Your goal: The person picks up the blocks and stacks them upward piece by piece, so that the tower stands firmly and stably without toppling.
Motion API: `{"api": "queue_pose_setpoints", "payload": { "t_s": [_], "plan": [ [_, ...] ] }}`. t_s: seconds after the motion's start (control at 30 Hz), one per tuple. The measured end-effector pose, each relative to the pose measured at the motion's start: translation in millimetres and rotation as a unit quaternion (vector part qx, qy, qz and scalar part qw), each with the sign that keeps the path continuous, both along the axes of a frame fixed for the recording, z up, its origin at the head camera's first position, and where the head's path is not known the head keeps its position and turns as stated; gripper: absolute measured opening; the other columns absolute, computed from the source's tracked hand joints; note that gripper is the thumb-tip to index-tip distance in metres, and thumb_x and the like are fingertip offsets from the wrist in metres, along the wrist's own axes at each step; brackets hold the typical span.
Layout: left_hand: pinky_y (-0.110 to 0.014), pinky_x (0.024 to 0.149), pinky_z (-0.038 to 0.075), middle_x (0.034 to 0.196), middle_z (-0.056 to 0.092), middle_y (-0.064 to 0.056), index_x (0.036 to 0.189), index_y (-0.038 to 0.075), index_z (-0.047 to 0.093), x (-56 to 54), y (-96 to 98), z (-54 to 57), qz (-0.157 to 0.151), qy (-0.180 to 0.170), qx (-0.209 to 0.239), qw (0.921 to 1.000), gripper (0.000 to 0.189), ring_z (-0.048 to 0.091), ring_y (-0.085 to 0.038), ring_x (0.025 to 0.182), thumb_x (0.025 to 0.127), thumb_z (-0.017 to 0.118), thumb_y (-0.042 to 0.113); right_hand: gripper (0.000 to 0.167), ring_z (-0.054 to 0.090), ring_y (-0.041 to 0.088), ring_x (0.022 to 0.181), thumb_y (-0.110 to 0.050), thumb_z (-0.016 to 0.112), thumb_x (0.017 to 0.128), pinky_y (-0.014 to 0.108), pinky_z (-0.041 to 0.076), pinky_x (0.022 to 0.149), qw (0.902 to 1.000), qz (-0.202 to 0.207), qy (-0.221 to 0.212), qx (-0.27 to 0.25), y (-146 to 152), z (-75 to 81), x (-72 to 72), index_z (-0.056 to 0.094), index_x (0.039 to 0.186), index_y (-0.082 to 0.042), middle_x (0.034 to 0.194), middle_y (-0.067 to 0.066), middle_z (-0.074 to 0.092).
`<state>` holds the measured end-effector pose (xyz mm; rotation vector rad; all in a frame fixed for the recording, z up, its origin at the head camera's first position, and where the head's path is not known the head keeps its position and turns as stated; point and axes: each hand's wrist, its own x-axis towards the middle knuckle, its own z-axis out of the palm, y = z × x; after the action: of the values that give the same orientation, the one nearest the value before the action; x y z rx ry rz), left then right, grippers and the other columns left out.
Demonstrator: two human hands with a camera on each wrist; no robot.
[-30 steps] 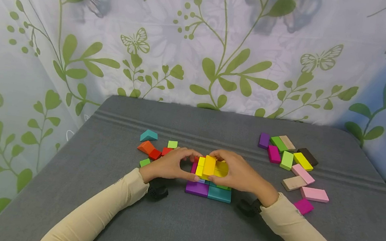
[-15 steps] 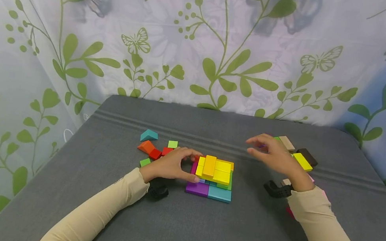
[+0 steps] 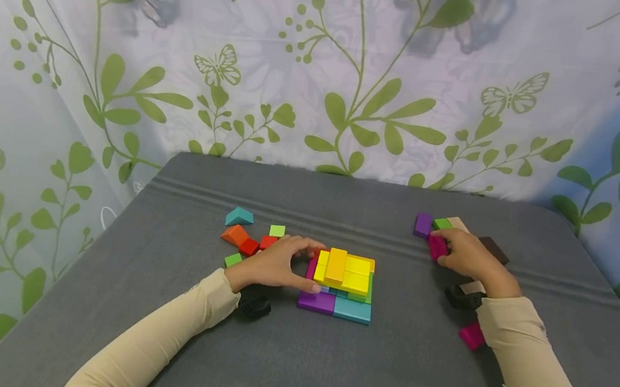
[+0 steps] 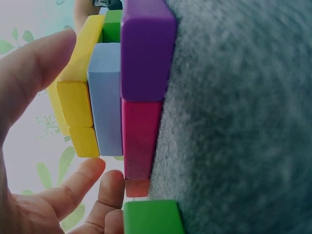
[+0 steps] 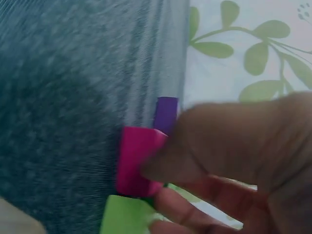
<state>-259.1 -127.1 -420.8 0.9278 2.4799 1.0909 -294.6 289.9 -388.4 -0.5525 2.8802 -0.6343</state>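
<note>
A layered stack of coloured wooden blocks stands mid-table, with a purple block [image 3: 316, 303] and a teal block [image 3: 353, 311] at its base, yellow blocks [image 3: 356, 282] above and an orange-yellow block [image 3: 336, 265] lying across the top. My left hand [image 3: 276, 263] stays at the stack's left side, thumb and fingers spread apart around that corner and holding nothing. Over at the right pile, my right hand [image 3: 469, 256] pinches a magenta block [image 5: 129, 158] between thumb and fingers. A purple block [image 5: 165, 114] and a light green block [image 5: 122, 214] flank it; the hand hides part of the pile.
Left of the stack lie a teal block [image 3: 239, 217], an orange block [image 3: 234, 235], red blocks [image 3: 249, 247] and green blocks [image 3: 277, 231]. A dark brown block [image 3: 494, 249] and another magenta block [image 3: 472, 335] lie near the right hand. A patterned curtain [image 3: 321, 92] hangs behind the table.
My right hand has left the stack, moved right to the loose pile and come down onto the magenta block. The left hand has stayed in place beside the stack.
</note>
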Motion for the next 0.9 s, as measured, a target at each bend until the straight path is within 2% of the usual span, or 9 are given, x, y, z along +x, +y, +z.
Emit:
{"api": "queue_pose_setpoints", "payload": {
  "t_s": [0.1,0.17,0.23,0.33,0.47,0.57,0.73,0.9],
  "plan": [
    [-0.046,0.109,0.046,0.129,0.064,-0.006,0.156,0.009,0.055,-0.4,0.6,0.3,-0.003,0.002,0.001,1.0000,0.080,0.053,-0.026,0.123,0.089,0.087,0.038,0.065,0.066,0.045,0.101,0.009,0.079,0.085,0.046,0.056,0.073,0.9998,0.005,-0.017,-0.008,-1.5,2.1,1.3,0.053,0.143,0.021,0.128,0.039,0.062],
    [-0.045,0.109,0.046,0.130,0.064,-0.006,0.157,0.009,0.055,-0.3,0.8,0.6,-0.004,0.004,-0.001,1.0000,0.081,0.053,-0.026,0.123,0.089,0.087,0.038,0.068,0.064,0.036,0.090,0.008,0.081,0.082,0.040,0.053,0.068,0.9994,0.009,-0.028,-0.019,-3.1,1.9,1.0,0.053,0.143,0.021,0.112,0.032,0.067],
    [-0.045,0.110,0.046,0.132,0.064,-0.006,0.158,0.009,0.054,-0.1,0.9,1.1,-0.005,0.004,-0.004,1.0000,0.082,0.053,-0.026,0.124,0.089,0.086,0.039,0.069,0.061,0.028,0.085,0.005,0.084,0.082,0.036,0.050,0.067,0.9988,0.013,-0.036,-0.029,-4.6,1.0,0.3,0.053,0.142,0.022,0.104,0.024,0.068],
    [-0.046,0.111,0.046,0.137,0.063,-0.008,0.159,0.009,0.052,0.7,0.6,2.1,-0.007,0.002,-0.011,0.9999,0.083,0.052,-0.027,0.126,0.089,0.086,0.039,0.071,0.067,0.030,0.088,0.000,0.088,0.082,0.037,0.055,0.069,0.9980,0.016,-0.047,-0.038,-6.5,0.0,0.1,0.054,0.141,0.022,0.107,0.027,0.069],
    [-0.051,0.112,0.044,0.147,0.058,-0.010,0.161,0.012,0.050,1.3,1.4,4.2,-0.005,-0.005,-0.022,0.9997,0.085,0.049,-0.030,0.131,0.089,0.085,0.040,0.071,0.069,0.039,0.103,-0.003,0.089,0.084,0.043,0.059,0.079,0.9965,0.009,-0.061,-0.056,-5.6,-2.3,1.2,0.055,0.142,0.019,0.125,0.035,0.065],
    [-0.055,0.115,0.043,0.155,0.054,-0.011,0.162,0.013,0.049,2.4,3.6,7.4,-0.005,-0.006,-0.027,0.9996,0.086,0.045,-0.032,0.137,0.089,0.085,0.041,0.071,0.069,0.041,0.105,-0.003,0.089,0.085,0.043,0.059,0.081,0.9950,0.013,-0.063,-0.076,-3.8,-4.7,1.4,0.054,0.142,0.019,0.131,0.037,0.060],
    [-0.060,0.117,0.041,0.160,0.051,-0.010,0.162,0.013,0.049,4.3,11.2,13.5,-0.012,-0.007,-0.021,0.9997,0.086,0.039,-0.033,0.143,0.089,0.084,0.042,0.071,0.069,0.038,0.105,-0.003,0.089,0.085,0.038,0.059,0.080,0.9931,0.022,-0.063,-0.096,-2.0,-7.5,0.2,0.054,0.142,0.019,0.129,0.036,0.061],
    [-0.058,0.114,0.043,0.152,0.057,-0.009,0.160,0.011,0.052,1.7,17.6,15.6,-0.015,0.000,-0.009,0.9999,0.082,0.045,-0.032,0.138,0.090,0.084,0.039,0.072,0.070,0.044,0.112,-0.010,0.087,0.087,0.043,0.060,0.086,0.9915,0.005,-0.079,-0.103,-3.3,-4.9,1.4,0.052,0.143,0.020,0.130,0.036,0.064]
  ]
}}
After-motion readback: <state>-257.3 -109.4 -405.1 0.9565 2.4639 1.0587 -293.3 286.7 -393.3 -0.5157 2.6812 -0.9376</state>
